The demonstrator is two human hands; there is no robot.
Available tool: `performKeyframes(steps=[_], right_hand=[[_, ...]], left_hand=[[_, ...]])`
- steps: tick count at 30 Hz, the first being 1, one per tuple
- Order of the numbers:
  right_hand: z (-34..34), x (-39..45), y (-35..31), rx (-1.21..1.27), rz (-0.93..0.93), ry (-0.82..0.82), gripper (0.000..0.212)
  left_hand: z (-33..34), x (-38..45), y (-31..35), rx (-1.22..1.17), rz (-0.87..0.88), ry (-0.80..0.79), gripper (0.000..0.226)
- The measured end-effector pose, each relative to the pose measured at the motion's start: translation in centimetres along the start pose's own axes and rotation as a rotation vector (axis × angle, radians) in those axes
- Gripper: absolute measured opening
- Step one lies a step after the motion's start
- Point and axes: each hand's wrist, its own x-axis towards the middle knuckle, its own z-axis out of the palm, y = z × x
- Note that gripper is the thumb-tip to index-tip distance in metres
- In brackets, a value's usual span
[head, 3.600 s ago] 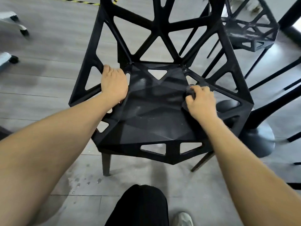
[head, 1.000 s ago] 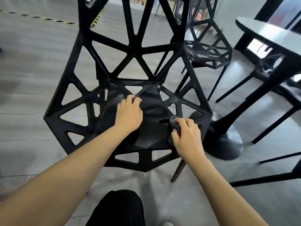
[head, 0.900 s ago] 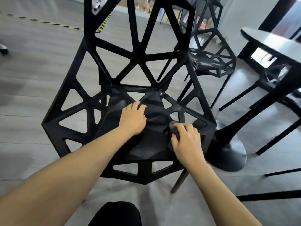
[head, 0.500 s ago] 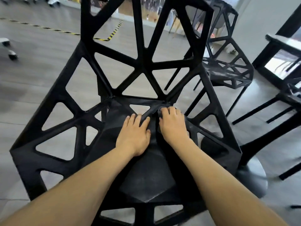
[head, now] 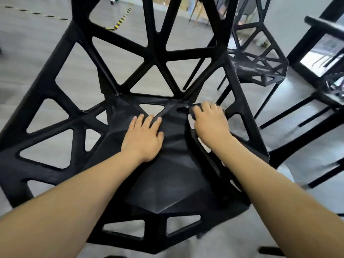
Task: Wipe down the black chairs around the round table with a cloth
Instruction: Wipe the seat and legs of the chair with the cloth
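A black chair (head: 173, 185) with a lattice of triangular openings fills the view, its faceted seat right below me. My left hand (head: 143, 138) lies flat on the middle of the seat, fingers straight. My right hand (head: 210, 121) is at the seat's back right corner, by the armrest strut, its fingers curled over a dark cloth (head: 193, 108) of which only a small edge shows past the fingertips.
A second black lattice chair (head: 260, 67) stands behind to the right. The table's dark leg and round base (head: 286, 153) are close on the right, with thin black chair legs (head: 290, 108) beyond. Grey floor with yellow-black tape (head: 119, 25) stretches to the back left.
My right hand has slid with the cloth from the back middle of the seat to its back right corner. My left hand stays pressed on the seat. My head has come closer.
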Motion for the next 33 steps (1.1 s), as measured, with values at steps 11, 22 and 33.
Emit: performKeyframes(steps=[11, 22, 33], right_hand=[[-2.9, -6.9, -0.5, -0.123, 0.181, 0.019, 0.014], [1.0, 5.4, -4.0, 0.054, 0.065, -0.102, 0.02], [2.3, 5.6, -3.5, 0.497, 0.202, -0.011, 0.052]], left_hand=[[-0.4, -0.7, 0.5, 0.008, 0.007, -0.034, 0.06], [-0.1, -0.6, 0.5, 0.005, 0.019, -0.013, 0.061], [0.2, -0.6, 0.5, -0.072, 0.016, 0.064, 0.06]])
